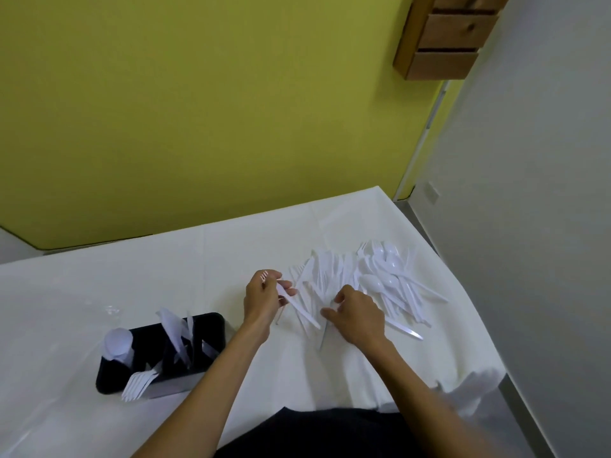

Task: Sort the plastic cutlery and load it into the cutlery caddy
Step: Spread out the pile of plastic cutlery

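Observation:
A heap of white plastic cutlery (373,279) lies on the white table, to the right of centre, with forks, knives and spoons mixed. My left hand (264,299) grips a white fork (291,300) at the heap's left edge, tines pointing up and away. My right hand (358,317) rests on the heap's near side, its fingers curled over pieces there; whether it holds one is hidden. The black cutlery caddy (211,325) stands at the left, with spoons, knives and forks in separate sections.
The table (82,292), covered in white, ends close on the right, where the cloth hangs over the corner. A yellow wall stands behind it. A wooden drawer unit (443,38) hangs high at the right.

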Demonstrator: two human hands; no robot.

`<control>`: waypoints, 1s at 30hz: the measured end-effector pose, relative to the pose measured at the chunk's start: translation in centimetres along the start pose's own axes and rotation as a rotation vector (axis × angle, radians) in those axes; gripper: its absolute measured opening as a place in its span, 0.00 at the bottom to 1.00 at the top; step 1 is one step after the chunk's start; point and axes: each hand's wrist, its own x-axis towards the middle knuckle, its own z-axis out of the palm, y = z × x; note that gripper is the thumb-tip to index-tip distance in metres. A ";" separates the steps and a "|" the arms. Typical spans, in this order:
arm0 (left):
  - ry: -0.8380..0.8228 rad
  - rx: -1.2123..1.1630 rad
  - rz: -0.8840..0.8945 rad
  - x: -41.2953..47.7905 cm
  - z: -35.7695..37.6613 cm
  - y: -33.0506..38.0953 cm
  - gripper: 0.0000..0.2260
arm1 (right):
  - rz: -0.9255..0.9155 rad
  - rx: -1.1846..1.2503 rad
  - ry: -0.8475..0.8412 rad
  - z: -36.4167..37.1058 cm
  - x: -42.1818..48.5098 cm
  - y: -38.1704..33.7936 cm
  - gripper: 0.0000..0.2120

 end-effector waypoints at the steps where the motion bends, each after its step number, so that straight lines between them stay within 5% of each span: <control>1: 0.018 -0.023 -0.027 0.1 -0.2 -0.1 0.08 | 0.011 -0.054 0.014 0.3 0.0 -0.1 0.19; 6: -0.043 0.021 -0.111 -0.6 0.2 -0.8 0.08 | -0.002 -0.105 0.066 0.3 0.2 -0.9 0.09; 14: -0.247 0.231 0.005 -1.2 1.7 -1.1 0.14 | -0.150 -0.011 0.024 -1.0 -0.8 -1.8 0.10; 17: -0.203 0.239 0.048 -0.8 1.6 -1.4 0.14 | -0.229 0.093 -0.126 -0.7 -0.6 -2.6 0.12; 23: 0.000 0.163 -0.079 0.2 0.0 -1.8 0.09 | -0.187 -0.101 -0.025 0.8 1.0 -2.6 0.13; 30: -0.038 -0.034 -0.196 0.1 0.3 -1.7 0.10 | -0.126 -0.067 -0.045 0.5 0.3 -2.4 0.07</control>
